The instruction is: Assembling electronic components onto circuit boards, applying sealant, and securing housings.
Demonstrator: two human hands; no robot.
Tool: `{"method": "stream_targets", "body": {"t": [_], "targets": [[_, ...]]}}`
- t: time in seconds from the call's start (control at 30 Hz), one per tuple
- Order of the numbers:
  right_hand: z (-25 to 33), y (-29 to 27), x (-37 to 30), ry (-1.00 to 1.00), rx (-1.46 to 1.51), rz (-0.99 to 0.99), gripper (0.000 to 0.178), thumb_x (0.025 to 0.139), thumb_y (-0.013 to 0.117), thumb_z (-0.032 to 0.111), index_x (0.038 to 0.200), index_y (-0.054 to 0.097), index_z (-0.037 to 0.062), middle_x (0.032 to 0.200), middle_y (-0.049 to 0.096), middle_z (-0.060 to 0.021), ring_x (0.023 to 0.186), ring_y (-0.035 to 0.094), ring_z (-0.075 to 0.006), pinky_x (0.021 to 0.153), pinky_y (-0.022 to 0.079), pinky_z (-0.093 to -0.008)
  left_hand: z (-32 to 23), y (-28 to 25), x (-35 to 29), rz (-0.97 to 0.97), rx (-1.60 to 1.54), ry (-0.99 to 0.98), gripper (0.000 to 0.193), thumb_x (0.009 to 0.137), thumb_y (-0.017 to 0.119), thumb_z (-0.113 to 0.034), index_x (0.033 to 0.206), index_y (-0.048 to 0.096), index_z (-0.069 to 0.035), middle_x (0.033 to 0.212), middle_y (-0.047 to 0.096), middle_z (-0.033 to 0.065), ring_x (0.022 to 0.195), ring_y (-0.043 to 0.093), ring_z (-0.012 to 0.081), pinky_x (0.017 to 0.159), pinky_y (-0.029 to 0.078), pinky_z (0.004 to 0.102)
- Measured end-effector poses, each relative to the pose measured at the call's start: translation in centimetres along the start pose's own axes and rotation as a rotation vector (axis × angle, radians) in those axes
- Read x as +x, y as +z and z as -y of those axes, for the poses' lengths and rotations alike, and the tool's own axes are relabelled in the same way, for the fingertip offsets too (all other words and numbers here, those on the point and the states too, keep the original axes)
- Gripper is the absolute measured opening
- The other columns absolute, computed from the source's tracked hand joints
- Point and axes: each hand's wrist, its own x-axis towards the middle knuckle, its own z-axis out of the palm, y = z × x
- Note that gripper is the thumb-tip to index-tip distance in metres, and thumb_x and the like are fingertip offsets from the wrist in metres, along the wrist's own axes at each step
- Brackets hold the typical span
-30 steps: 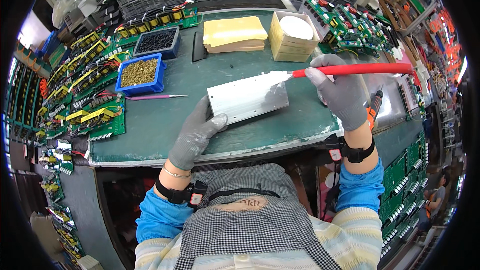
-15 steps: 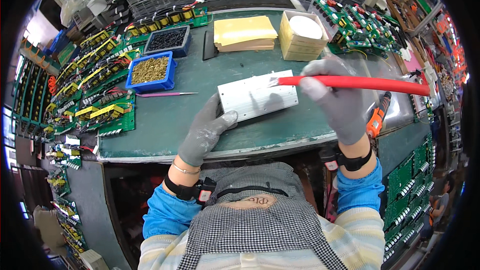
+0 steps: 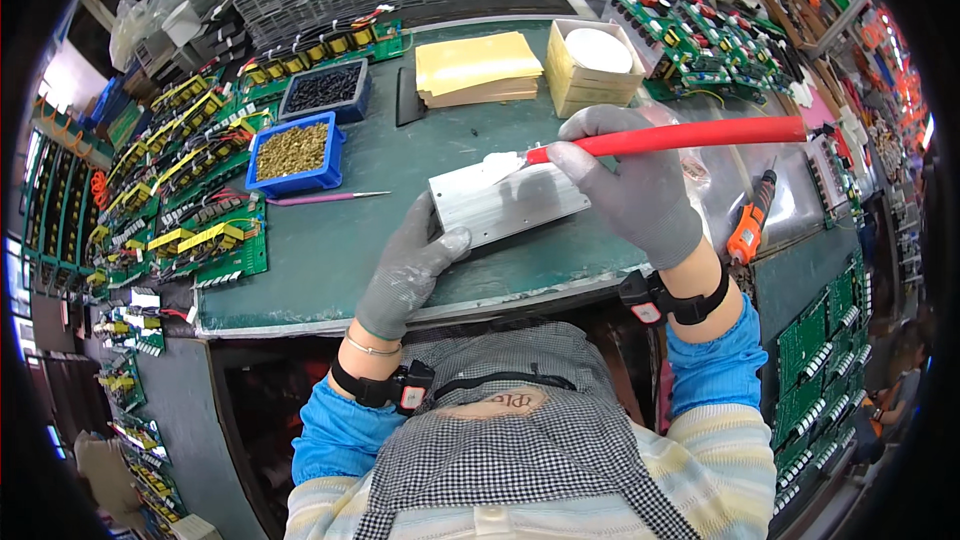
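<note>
A silvery metal heat sink plate (image 3: 530, 208) with small holes lies tilted over the bench in front of me. My left hand (image 3: 412, 265), in a grey glove, grips its left end, thumb along the near edge. In my gloved right hand (image 3: 640, 185) is a brush with a long red handle (image 3: 700, 134), the handle pointing out to the right. Its white, paste-covered tip (image 3: 503, 166) rests on the upper part of the plate's face. The bristles themselves are hidden by the white stuff.
Beyond the plate stand a stack of yellow sheets (image 3: 478, 65) and a carton with a white round container (image 3: 598, 50). Blue bins of brass-coloured (image 3: 291, 151) and black small parts (image 3: 325, 90), a pink-handled tool (image 3: 325, 198) and circuit boards (image 3: 205, 190) lie left. An orange electric screwdriver (image 3: 752, 220) lies right.
My right hand has moved left with the brush, and its tip has shifted from the plate's upper middle toward its left part. My left hand keeps its hold on the plate.
</note>
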Motion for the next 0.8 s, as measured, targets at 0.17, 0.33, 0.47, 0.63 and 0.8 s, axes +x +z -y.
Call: {"method": "stream_targets", "body": {"t": [0.17,0.33,0.47,0.63,0.8], "targets": [[-1.6,-2.5,-0.8,0.024,-0.108,-0.110,0.013,0.082,0.071,0.017,0.084,0.066,0.0048,0.071,0.065,-0.0079,0.065,0.063,-0.0212,0.063,0.049,-0.0337,0.5,-0.1,0.1,-0.034,0.039,0.015,0.073,0.086,0.066,-0.023,0.145,0.035,0.006,0.135,0.051,0.0163,0.119,0.053,0.0215,0.099,0.045,0.0310],[-3.3,-4.4,-1.5,0.054,-0.259,-0.185,0.012,0.083,0.070,0.016,0.084,0.066,0.0051,0.070,0.064,-0.0070,0.064,0.062,-0.0186,0.062,0.049,-0.0325,0.3,0.1,0.0,-0.026,0.036,0.013,0.075,0.085,0.067,-0.025,0.145,0.035,0.006,0.135,0.051,0.0171,0.119,0.054,0.0224,0.099,0.046,0.0318],[-2.9,-5.5,-1.7,0.331,0.037,-0.140,0.012,0.085,0.070,0.016,0.085,0.067,0.0050,0.072,0.064,-0.0064,0.067,0.062,-0.0175,0.065,0.049,-0.0331,0.4,0.1,-0.2,-0.036,0.056,0.037,0.075,0.085,0.066,-0.026,0.145,0.035,0.005,0.134,0.052,0.0172,0.119,0.054,0.0231,0.097,0.047,0.0332],[-4.0,-4.1,-2.6,0.109,0.057,-0.195,0.012,0.084,0.071,0.016,0.085,0.067,0.0043,0.072,0.064,-0.0064,0.069,0.063,-0.0179,0.066,0.048,-0.0336,0.4,0.2,0.1,-0.020,0.068,0.036,0.074,0.085,0.066,-0.026,0.145,0.035,0.005,0.134,0.052,0.0158,0.119,0.054,0.0229,0.097,0.048,0.0342],[-4.9,-5.8,-2.0,0.225,-0.072,-0.181,0.013,0.083,0.073,0.016,0.085,0.066,0.0041,0.071,0.064,-0.0032,0.067,0.061,-0.0155,0.063,0.047,-0.0303,0.0,0.5,-0.2,-0.051,0.019,0.004,0.074,0.084,0.067,-0.027,0.144,0.037,0.004,0.133,0.053,0.0148,0.120,0.053,0.0229,0.097,0.047,0.0349]]}}
